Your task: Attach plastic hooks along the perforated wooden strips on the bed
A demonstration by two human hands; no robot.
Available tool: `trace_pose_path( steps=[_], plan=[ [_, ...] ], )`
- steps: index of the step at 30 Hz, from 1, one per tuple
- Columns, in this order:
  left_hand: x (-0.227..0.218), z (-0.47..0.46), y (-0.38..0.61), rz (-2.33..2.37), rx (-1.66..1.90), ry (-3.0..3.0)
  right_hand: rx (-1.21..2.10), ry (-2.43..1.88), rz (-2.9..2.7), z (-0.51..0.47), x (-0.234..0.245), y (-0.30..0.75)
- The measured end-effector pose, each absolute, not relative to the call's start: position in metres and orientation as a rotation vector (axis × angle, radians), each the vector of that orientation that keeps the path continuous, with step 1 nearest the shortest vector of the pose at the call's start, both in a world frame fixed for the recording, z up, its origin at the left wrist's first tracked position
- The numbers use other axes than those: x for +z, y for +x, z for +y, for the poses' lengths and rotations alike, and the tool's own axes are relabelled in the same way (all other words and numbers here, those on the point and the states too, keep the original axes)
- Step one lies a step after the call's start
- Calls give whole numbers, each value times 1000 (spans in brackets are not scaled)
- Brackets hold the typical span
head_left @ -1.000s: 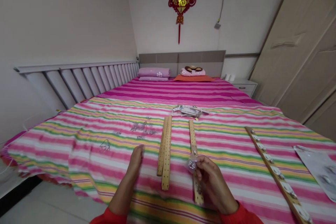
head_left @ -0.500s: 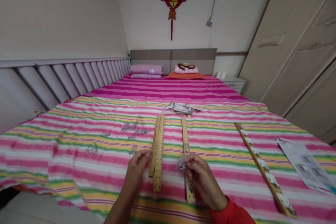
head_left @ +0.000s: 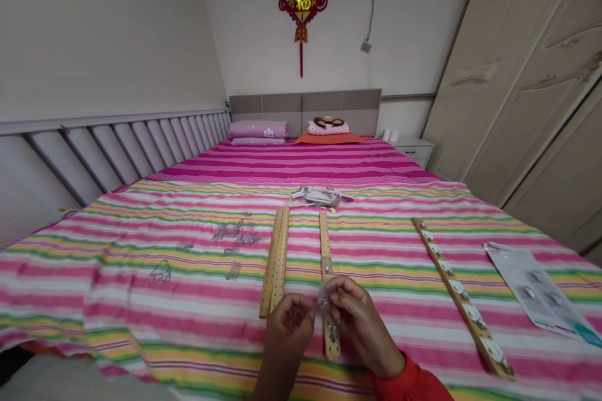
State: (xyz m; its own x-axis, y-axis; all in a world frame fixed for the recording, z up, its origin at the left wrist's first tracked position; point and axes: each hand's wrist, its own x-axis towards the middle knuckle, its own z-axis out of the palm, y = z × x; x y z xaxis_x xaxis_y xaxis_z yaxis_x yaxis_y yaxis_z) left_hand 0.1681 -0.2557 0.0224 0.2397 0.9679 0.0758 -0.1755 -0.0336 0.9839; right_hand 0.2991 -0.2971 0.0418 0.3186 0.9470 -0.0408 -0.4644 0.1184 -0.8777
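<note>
A small clear plastic bag (head_left: 322,299) with shiny bits in it is pinched between my hands. My right hand (head_left: 352,313) grips its right side, and the fingertips of my left hand (head_left: 292,321) close on its left side. Under the bag lies a perforated wooden strip (head_left: 325,244) with small metal pieces (head_left: 331,329) on it. Two more perforated wooden strips (head_left: 277,257) lie side by side just beyond my left hand; the near end of one is hidden by it. What exactly the bag contains is too small to tell.
Small clear packets (head_left: 237,233) are scattered at left, near a thin looped item (head_left: 160,271). Packaging (head_left: 320,195) lies further back. At right are a wooden strip with white round pieces (head_left: 458,290) and a flat plastic package (head_left: 536,288). A striped cloth (head_left: 197,326) covers the bed.
My left hand has moved right from beside the paired strips and now meets my right hand at the small bag. The view has shifted slightly.
</note>
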Motion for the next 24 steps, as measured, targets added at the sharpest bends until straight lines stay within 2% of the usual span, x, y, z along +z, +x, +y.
trace_pose_path(
  steps=[6,13,18,24],
  plan=[
    [33,-268,162,914,1378,1834,972,-1064,-586,-296,37,296],
    [21,-264,160,991,1520,2159,966,-1114,-501,-309,34,282],
    [22,-261,160,916,1564,2280,1056,-1104,-522,-314,31,278],
    [17,-258,155,912,1407,2179,1069,-1089,-533,-315,29,276]
  ],
)
